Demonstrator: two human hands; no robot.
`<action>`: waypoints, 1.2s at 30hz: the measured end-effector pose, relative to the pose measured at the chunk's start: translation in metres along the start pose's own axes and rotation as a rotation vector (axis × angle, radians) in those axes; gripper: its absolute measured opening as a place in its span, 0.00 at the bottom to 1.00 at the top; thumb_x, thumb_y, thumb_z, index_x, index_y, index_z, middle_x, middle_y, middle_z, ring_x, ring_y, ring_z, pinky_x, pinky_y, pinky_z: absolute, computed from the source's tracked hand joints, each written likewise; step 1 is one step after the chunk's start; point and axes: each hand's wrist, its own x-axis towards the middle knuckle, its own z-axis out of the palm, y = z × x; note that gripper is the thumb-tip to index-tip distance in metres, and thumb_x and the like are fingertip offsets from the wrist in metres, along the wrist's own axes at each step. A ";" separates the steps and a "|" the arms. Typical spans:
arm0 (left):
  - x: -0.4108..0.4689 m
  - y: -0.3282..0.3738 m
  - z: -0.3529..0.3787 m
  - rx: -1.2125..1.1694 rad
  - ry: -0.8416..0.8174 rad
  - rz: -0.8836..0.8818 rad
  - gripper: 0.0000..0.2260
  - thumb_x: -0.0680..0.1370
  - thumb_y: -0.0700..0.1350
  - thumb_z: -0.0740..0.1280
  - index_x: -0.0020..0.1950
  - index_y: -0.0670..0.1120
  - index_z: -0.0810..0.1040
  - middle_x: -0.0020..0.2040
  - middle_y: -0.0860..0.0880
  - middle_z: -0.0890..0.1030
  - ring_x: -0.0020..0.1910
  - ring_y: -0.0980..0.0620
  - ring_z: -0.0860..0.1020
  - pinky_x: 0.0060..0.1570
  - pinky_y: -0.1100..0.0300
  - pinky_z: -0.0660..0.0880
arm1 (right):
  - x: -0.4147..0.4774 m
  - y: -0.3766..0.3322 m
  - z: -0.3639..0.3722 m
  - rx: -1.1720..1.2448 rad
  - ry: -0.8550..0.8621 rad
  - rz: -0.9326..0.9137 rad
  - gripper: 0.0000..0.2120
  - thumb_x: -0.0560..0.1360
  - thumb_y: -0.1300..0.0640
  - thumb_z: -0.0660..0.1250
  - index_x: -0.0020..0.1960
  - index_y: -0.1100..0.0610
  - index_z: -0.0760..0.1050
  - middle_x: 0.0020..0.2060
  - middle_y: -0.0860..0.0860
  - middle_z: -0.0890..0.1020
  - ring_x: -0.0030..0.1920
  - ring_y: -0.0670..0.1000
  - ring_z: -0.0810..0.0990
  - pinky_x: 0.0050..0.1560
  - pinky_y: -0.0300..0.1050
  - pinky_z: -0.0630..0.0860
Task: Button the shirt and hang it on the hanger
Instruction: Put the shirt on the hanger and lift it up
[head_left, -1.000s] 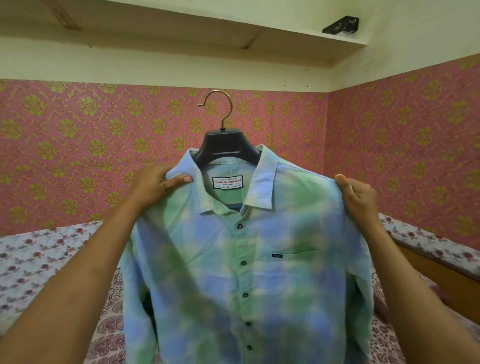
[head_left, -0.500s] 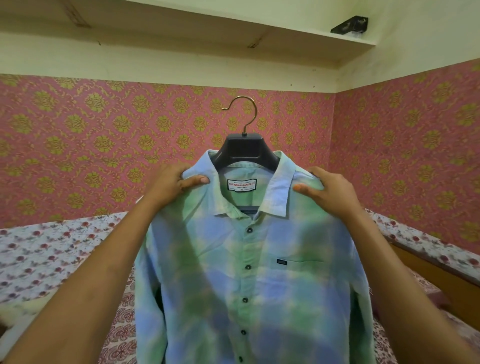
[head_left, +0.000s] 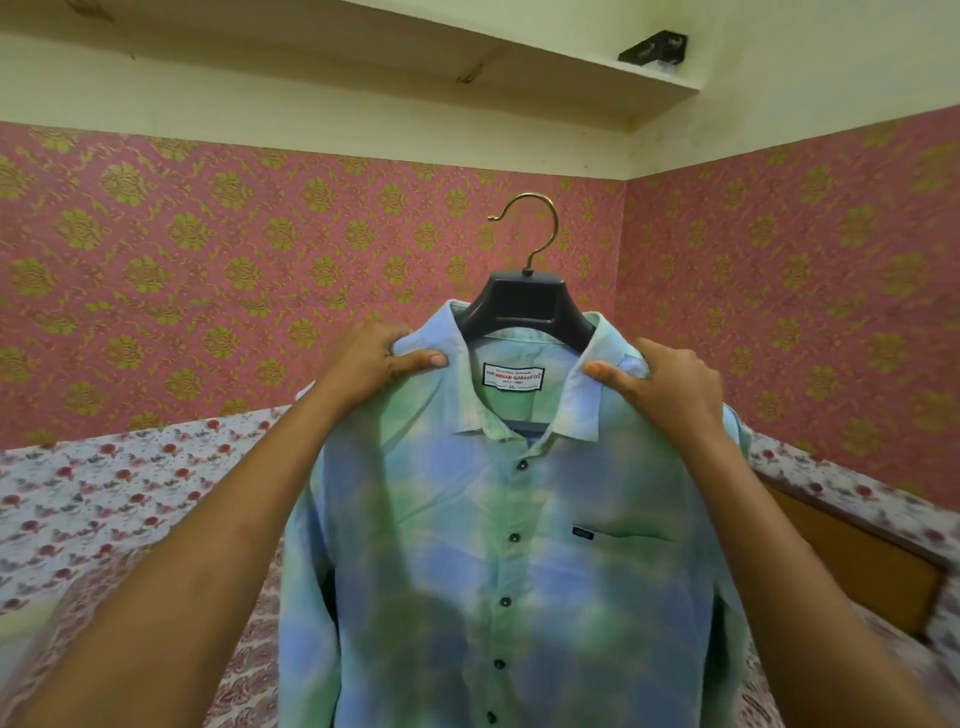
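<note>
Room: two walls papered in pink with a gold floral motif (head_left: 208, 260) meet in a corner right of centre; above them runs a pale band and a cream shelf (head_left: 519, 67) across the top of the frame, with a small dark object (head_left: 653, 48) on its right end. Surface: a bed under a floral printed sheet (head_left: 104, 493) fills the lower left and continues behind the garment to the right edge, where a brown wooden board (head_left: 857, 561) borders it. Task item: the shirt (head_left: 519, 545), blue and green check, is held up at centre frame, buttoned down the visible placket, and sits on a dark hanger (head_left: 527, 306) whose neck shows inside the collar. The brass-coloured hook (head_left: 535, 228) stands upright against the wallpaper, well below the shelf. The left hand (head_left: 369, 364) grips the shoulder of the shirt left of the collar, thumb across the front, fingers curled over the back. The right hand (head_left: 665, 384) clasps the opposite shoulder, thumb laid on the collar wing, fingers wrapped over the top. Edges: both forearms rise from the bottom corners; the shirt's sleeves hang along its sides, and its hem is cut off by the lower frame edge. Open wall shows either side of the hook.
</note>
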 end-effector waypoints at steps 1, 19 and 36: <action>0.001 0.002 0.002 -0.016 -0.002 0.023 0.31 0.60 0.72 0.61 0.32 0.41 0.69 0.28 0.48 0.65 0.28 0.52 0.62 0.32 0.56 0.56 | -0.003 0.000 -0.005 -0.013 -0.005 0.017 0.31 0.61 0.24 0.57 0.30 0.54 0.58 0.31 0.53 0.74 0.38 0.60 0.76 0.36 0.47 0.65; 0.011 0.157 0.098 -0.265 -0.122 0.501 0.32 0.63 0.76 0.51 0.36 0.48 0.72 0.36 0.47 0.79 0.39 0.42 0.76 0.42 0.49 0.72 | -0.160 0.026 -0.189 -0.519 0.283 0.449 0.36 0.60 0.23 0.54 0.33 0.59 0.67 0.29 0.55 0.77 0.35 0.60 0.76 0.33 0.48 0.65; -0.123 0.554 0.196 -0.526 -0.202 0.841 0.46 0.54 0.82 0.39 0.41 0.46 0.75 0.39 0.44 0.80 0.43 0.41 0.78 0.38 0.54 0.64 | -0.381 0.119 -0.492 -0.962 0.372 0.828 0.32 0.60 0.24 0.52 0.29 0.56 0.59 0.25 0.53 0.71 0.30 0.56 0.71 0.27 0.44 0.56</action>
